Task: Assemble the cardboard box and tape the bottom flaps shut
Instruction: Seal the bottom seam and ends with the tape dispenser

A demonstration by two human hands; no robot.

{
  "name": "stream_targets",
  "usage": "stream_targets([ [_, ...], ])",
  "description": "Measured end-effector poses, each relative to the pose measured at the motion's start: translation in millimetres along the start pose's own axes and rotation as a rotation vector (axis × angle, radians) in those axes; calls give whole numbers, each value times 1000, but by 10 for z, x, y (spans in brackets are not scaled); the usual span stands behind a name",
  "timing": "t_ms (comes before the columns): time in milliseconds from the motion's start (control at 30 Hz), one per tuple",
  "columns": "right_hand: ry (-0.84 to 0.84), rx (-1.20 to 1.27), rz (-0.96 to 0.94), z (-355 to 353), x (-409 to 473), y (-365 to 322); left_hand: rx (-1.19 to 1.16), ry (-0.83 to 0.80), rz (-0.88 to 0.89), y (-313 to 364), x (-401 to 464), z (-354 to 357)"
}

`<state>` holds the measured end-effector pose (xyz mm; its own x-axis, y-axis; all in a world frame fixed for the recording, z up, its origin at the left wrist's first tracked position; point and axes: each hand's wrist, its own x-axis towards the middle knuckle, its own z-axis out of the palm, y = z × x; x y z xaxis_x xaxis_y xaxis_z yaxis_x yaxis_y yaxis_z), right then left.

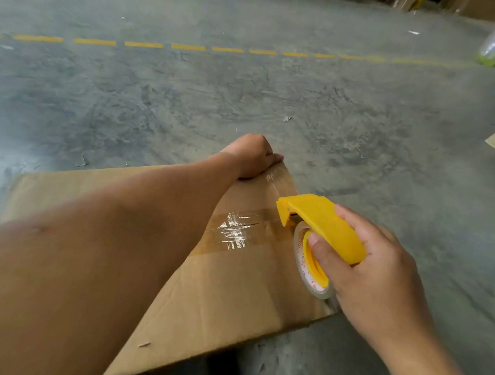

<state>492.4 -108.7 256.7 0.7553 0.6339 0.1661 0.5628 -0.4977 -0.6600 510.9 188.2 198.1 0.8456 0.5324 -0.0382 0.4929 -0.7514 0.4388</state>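
Taping the cardboard box (233, 289)
Left hand (253, 155) grips its far corner; right hand (372, 272) holds yellow tape dispenser (322, 224) at its right edge.

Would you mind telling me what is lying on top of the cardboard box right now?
Clear tape runs across the cardboard box along its flap seam. The left hand grips the far edge. The forearm hides much of the top, so the seam's left part cannot be seen.
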Motion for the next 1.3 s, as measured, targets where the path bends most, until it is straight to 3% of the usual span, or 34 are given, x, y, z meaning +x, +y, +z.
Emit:
stream_targets([
  [300, 127, 52, -17, -142, -700, 264, 51, 24, -2, 43, -7, 19],
  [467, 138, 61, -25, -112, -713, 220, 95, 146, 65, 147, -135, 10],
  [700, 85, 40, 13, -173, -749, 165, 224, -129, 104, 287, -564, 173],
  [1000, -16, -11, 129, -216, -763, 85, 309, -110, 193, 370, -994, 370],
  [1300, -55, -31, 103, -203, -760, 127, 312, -118, 168, 328, -1002, 341],
])
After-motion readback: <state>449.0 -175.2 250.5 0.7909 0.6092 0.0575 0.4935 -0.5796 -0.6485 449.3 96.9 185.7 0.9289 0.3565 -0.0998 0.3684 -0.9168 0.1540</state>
